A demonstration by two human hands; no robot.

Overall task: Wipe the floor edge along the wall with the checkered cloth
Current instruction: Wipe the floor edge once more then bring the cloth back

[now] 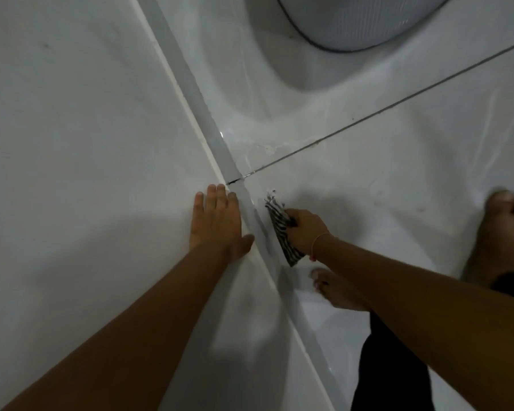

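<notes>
My right hand (304, 229) grips a black-and-white checkered cloth (281, 229), bunched and pressed on the white floor tile just right of the grey skirting strip (202, 108) that runs along the wall's base. The cloth's tip points up toward the dark grout line (368, 115). My left hand (218, 222) lies flat with fingers spread on the white wall (72, 129), its thumb reaching toward the skirting. It holds nothing.
My bare feet stand on the glossy floor, one (336, 292) just below the cloth and the other (502, 229) at the right edge. A round white object with a dark rim (359, 19) sits at the top. Wet streaks shine near the grout line.
</notes>
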